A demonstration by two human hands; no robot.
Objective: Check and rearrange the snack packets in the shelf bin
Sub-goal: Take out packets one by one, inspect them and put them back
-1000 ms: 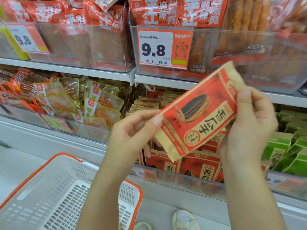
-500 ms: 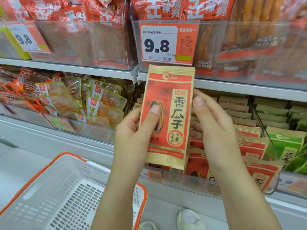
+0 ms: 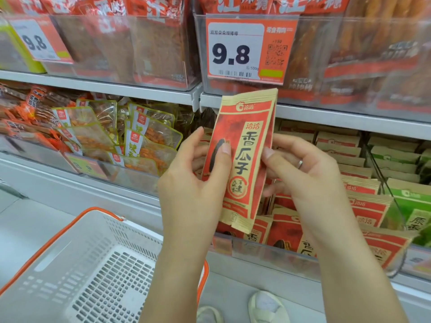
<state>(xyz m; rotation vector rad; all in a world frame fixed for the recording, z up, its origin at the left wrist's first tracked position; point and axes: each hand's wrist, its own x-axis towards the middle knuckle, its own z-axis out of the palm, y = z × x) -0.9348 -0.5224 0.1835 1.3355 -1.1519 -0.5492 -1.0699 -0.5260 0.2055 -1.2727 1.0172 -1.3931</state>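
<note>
Held upright, printed face toward the camera, probably for a label check: narrow red-and-tan paper snack packet [image 3: 242,159], in front of the clear plastic shelf bin [image 3: 268,252] of matching packets. Left hand [image 3: 193,185] pinching the left edge, thumb on the front, fingers behind. Right hand [image 3: 303,178] gripping the right edge, fingers curled. Flat, uncreased, sunflower-seed picture, black characters. Near left, white plastic basket with orange rim [image 3: 77,264].
</note>
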